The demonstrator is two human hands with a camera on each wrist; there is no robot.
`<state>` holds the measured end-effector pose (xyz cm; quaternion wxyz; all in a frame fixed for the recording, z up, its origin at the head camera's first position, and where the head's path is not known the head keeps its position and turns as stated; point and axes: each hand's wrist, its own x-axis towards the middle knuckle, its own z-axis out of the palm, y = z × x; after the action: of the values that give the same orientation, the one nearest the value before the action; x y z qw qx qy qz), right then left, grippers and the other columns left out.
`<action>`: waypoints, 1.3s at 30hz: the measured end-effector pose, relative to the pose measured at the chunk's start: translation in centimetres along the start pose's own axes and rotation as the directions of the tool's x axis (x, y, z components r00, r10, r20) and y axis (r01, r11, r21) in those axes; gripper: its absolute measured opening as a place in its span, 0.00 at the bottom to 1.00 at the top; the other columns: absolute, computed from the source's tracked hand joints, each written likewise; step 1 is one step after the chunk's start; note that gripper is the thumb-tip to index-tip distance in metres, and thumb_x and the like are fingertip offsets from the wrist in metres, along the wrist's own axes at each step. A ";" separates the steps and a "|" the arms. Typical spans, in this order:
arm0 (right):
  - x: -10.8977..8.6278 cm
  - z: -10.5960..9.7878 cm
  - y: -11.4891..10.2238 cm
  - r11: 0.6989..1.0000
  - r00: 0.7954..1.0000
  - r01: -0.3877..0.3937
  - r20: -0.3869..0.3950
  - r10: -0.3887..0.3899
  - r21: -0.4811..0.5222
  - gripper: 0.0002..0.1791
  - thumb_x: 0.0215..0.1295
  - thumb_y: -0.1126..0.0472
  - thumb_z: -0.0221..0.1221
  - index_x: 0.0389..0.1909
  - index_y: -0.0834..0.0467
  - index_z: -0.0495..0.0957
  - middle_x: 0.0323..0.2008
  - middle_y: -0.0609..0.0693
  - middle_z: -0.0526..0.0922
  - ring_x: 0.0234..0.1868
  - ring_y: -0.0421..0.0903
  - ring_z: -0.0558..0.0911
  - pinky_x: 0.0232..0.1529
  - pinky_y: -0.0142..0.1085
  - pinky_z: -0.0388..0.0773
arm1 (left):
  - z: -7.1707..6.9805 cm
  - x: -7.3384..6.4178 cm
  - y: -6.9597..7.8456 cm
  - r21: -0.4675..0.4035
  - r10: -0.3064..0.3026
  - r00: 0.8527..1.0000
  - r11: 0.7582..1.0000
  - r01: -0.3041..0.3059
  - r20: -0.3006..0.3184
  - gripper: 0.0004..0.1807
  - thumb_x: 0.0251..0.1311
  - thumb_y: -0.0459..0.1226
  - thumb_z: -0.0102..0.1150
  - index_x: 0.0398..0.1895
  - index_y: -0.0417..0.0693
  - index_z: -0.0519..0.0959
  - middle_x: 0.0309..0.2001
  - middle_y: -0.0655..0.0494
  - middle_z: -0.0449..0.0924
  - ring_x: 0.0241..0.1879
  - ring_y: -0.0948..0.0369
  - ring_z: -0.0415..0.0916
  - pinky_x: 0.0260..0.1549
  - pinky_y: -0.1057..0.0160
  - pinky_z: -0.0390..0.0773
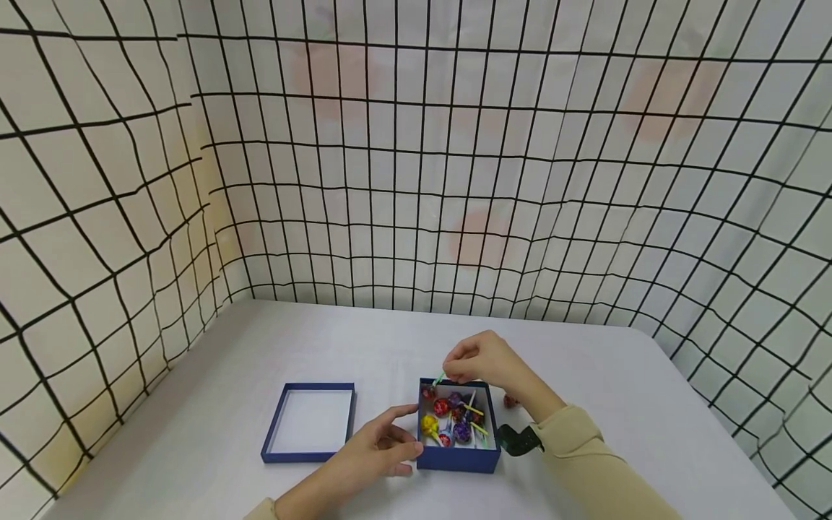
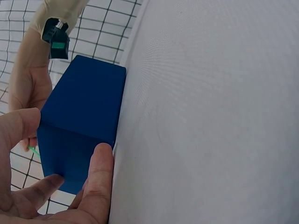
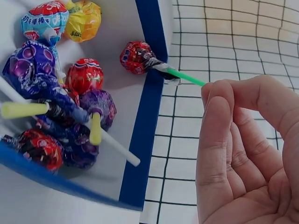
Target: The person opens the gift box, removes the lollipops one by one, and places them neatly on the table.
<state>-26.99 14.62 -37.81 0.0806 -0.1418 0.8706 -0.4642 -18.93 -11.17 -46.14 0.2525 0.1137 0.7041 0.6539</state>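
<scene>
A blue box (image 1: 457,460) holds several lollipops in wrappers, among them a yellow one (image 1: 429,425) and purple ones (image 1: 462,432). My right hand (image 1: 484,359) is above the box's far edge. In the right wrist view, its thumb and a finger pinch the green stick of a red-and-dark lollipop (image 3: 136,58), whose head is at the box's inner wall. My left hand (image 1: 383,446) rests its spread fingertips against the left side of the box (image 2: 84,102); the left wrist view shows them on its wall and corner.
On the table (image 1: 364,347), a shallow blue-rimmed lid (image 1: 276,457) with a white inside lies left of the box. Another red lollipop (image 1: 510,400) lies right of the box, partly hidden by the right forearm. Black-gridded netting (image 1: 390,180) surrounds the table's back and sides.
</scene>
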 end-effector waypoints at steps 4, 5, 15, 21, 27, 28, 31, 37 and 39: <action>-0.3 -0.7 0.5 0.999 1.000 0.001 -0.003 -0.001 0.045 0.12 0.70 0.57 0.71 0.41 0.63 0.90 0.36 0.54 0.93 0.36 0.43 0.90 0.44 0.39 0.92 | 0.1 0.0 0.1 0.006 0.010 1.000 1.000 -0.010 0.000 0.39 0.73 0.40 0.68 0.84 0.50 0.63 0.53 0.46 0.80 0.47 0.57 0.81 0.50 0.56 0.92; -0.4 -0.8 0.5 0.998 1.000 0.000 -0.004 0.000 0.055 0.12 0.70 0.57 0.71 0.42 0.64 0.90 0.36 0.55 0.93 0.36 0.44 0.90 0.45 0.39 0.92 | 0.1 -0.1 0.1 0.007 0.013 1.000 1.000 -0.013 0.000 0.39 0.73 0.40 0.68 0.84 0.49 0.63 0.53 0.46 0.80 0.47 0.57 0.81 0.50 0.56 0.92; -1.6 -2.8 1.5 0.991 1.000 0.013 -0.007 -0.012 0.133 0.16 0.74 0.57 0.68 0.47 0.69 0.87 0.39 0.54 0.93 0.44 0.51 0.91 0.47 0.36 0.91 | -0.2 0.2 0.1 0.049 0.010 1.000 0.999 -0.010 0.004 0.40 0.74 0.43 0.67 0.85 0.50 0.61 0.55 0.46 0.80 0.48 0.56 0.80 0.50 0.57 0.91; -2.4 -3.4 2.3 0.985 1.000 0.001 -0.005 -0.001 0.170 0.17 0.73 0.57 0.68 0.48 0.70 0.86 0.41 0.55 0.93 0.44 0.51 0.91 0.48 0.33 0.90 | -0.1 0.0 -0.1 0.029 -0.013 1.000 1.000 0.012 0.011 0.41 0.74 0.42 0.67 0.85 0.48 0.60 0.55 0.46 0.79 0.48 0.58 0.80 0.52 0.56 0.91; -3.0 -4.0 3.5 0.984 1.000 -0.013 -0.021 0.017 0.177 0.17 0.74 0.57 0.68 0.48 0.69 0.86 0.40 0.53 0.92 0.43 0.46 0.89 0.49 0.34 0.90 | 0.0 0.0 -0.2 0.014 -0.020 1.000 1.000 0.020 0.013 0.41 0.74 0.42 0.67 0.85 0.48 0.60 0.55 0.46 0.79 0.49 0.58 0.81 0.53 0.55 0.91; -3.1 -4.2 3.7 0.983 1.000 -0.015 -0.021 0.019 0.181 0.16 0.74 0.57 0.68 0.48 0.68 0.86 0.40 0.53 0.92 0.43 0.45 0.89 0.49 0.34 0.90 | 0.0 0.1 -0.2 0.014 -0.022 1.000 1.000 0.022 0.012 0.41 0.74 0.42 0.67 0.85 0.48 0.60 0.55 0.46 0.79 0.49 0.58 0.81 0.53 0.55 0.91; -3.4 -4.6 4.3 0.981 1.000 -0.014 -0.008 0.016 0.191 0.17 0.75 0.57 0.67 0.49 0.69 0.86 0.42 0.54 0.92 0.43 0.44 0.89 0.49 0.35 0.90 | 0.1 0.1 -0.1 0.011 -0.025 1.000 1.000 0.025 0.010 0.41 0.74 0.42 0.67 0.85 0.48 0.60 0.55 0.46 0.79 0.49 0.58 0.81 0.52 0.55 0.91; -3.8 -5.4 4.8 0.974 0.999 -0.030 -0.009 0.033 0.225 0.18 0.76 0.57 0.66 0.52 0.70 0.84 0.42 0.53 0.91 0.44 0.43 0.89 0.49 0.33 0.89 | 0.2 0.1 -0.1 0.004 -0.018 1.000 1.000 0.018 0.012 0.41 0.74 0.41 0.67 0.85 0.48 0.60 0.55 0.45 0.79 0.49 0.58 0.81 0.52 0.55 0.91; -4.0 -5.6 4.9 0.972 0.999 -0.030 -0.011 0.033 0.235 0.18 0.76 0.57 0.66 0.52 0.71 0.84 0.41 0.51 0.91 0.44 0.43 0.89 0.49 0.32 0.89 | 0.2 0.1 -0.1 0.008 -0.018 1.000 1.000 0.018 0.010 0.41 0.74 0.41 0.67 0.85 0.48 0.60 0.55 0.46 0.79 0.49 0.58 0.81 0.52 0.56 0.91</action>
<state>-25.58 22.89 -38.69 0.0976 -0.1141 0.8124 -0.5634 -18.86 -10.97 -46.23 0.2613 0.1115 0.7064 0.6483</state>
